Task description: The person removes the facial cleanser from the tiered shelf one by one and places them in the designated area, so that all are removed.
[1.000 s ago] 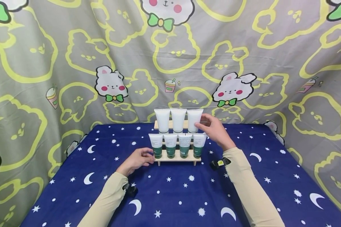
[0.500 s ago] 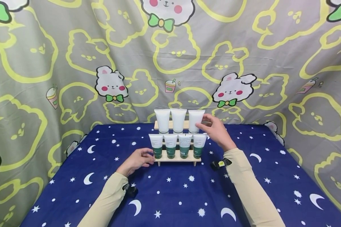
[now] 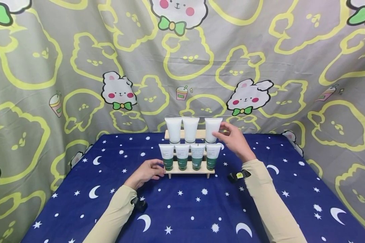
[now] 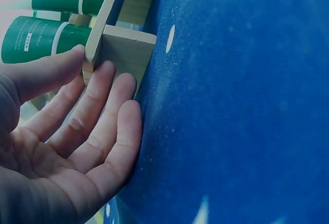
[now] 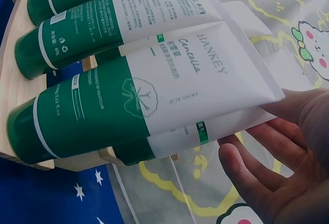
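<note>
A small stepped wooden display rack [image 3: 189, 171] carries squeeze tubes standing cap down. On its upper step are two white tubes [image 3: 173, 130] side by side and, past a gap, a third white tube [image 3: 211, 130] at the right end. My right hand [image 3: 233, 139] holds that third tube between thumb and fingers; in the right wrist view the held tube [image 5: 211, 126] is partly covered by a green-and-white front tube [image 5: 144, 95]. My left hand [image 3: 146, 172] grips the rack's lower left end, its thumb [image 4: 56, 70] on the shelf edge and fingers by the wooden leg [image 4: 128, 47].
Several green-and-white tubes [image 3: 182, 157] line the lower step, close together in front of the upper row. A dark blue cloth [image 3: 182, 216] with moons and stars covers the table. Behind hangs a grey patterned curtain [image 3: 152, 50].
My right hand has shifted the upper right tube to the right, widening the gap beside its neighbour. The left hand stays at the rack's end.
</note>
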Available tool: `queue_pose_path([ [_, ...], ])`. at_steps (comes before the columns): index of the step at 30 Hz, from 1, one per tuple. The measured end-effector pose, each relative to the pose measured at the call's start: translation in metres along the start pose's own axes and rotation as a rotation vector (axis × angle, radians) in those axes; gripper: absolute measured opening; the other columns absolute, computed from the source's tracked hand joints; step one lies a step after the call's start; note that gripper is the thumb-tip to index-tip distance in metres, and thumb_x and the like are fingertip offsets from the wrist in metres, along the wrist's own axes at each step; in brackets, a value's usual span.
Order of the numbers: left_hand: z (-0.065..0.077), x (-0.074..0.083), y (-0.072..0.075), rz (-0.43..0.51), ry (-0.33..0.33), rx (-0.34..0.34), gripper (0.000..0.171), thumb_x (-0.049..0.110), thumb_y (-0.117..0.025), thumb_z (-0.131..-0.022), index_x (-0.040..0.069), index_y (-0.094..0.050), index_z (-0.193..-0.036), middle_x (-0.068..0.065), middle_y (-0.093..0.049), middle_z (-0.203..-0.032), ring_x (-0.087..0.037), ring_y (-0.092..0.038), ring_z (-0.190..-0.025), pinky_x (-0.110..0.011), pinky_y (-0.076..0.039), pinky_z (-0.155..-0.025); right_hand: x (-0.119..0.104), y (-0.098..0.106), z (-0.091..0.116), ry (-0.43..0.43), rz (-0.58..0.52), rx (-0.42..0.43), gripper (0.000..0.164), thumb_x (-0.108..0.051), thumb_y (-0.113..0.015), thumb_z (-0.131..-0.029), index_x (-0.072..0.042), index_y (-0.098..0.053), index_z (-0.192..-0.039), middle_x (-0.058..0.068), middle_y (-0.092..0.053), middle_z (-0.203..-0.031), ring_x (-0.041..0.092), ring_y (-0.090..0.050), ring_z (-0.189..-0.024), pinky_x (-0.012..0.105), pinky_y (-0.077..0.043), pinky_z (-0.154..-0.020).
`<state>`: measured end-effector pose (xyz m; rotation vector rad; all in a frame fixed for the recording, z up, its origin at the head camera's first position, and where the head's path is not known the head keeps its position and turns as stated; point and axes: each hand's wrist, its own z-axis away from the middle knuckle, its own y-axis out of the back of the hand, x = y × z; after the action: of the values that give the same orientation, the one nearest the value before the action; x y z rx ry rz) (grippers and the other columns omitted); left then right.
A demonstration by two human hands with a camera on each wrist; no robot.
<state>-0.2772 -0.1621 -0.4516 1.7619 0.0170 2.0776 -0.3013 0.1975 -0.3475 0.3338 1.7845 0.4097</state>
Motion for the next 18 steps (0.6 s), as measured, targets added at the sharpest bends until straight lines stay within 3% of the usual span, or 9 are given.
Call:
queue_pose_path([
  [10,0.003,0.003,0.0,0.018,0.001,-0.014,0.04,-0.002,-0.066,-0.095,-0.008,-0.055,-0.132,-0.018,-0.075,-0.102,-0.026,-0.074,-0.089,-0.039,-0.06,-0.076,0.005,0.009,0.003,0.001,0.011,0.018,0.044,-0.028,-0.071,-0.098,-0.008,-0.057,-0.135,0.016,-0.064,-0.132,0.036,-0.064,-0.119,0.052,-0.053,-0.096],
  [18,0.004,0.003,0.0,0.015,-0.004,-0.019,0.04,-0.002,-0.066,-0.095,-0.008,-0.055,-0.133,-0.02,-0.075,-0.104,-0.026,-0.074,-0.09,-0.04,-0.06,-0.077,0.011,0.02,0.006,0.005,0.004,0.034,0.048,-0.03,-0.071,-0.098,-0.007,-0.057,-0.138,0.017,-0.063,-0.135,0.035,-0.064,-0.121,0.044,-0.055,-0.092],
])
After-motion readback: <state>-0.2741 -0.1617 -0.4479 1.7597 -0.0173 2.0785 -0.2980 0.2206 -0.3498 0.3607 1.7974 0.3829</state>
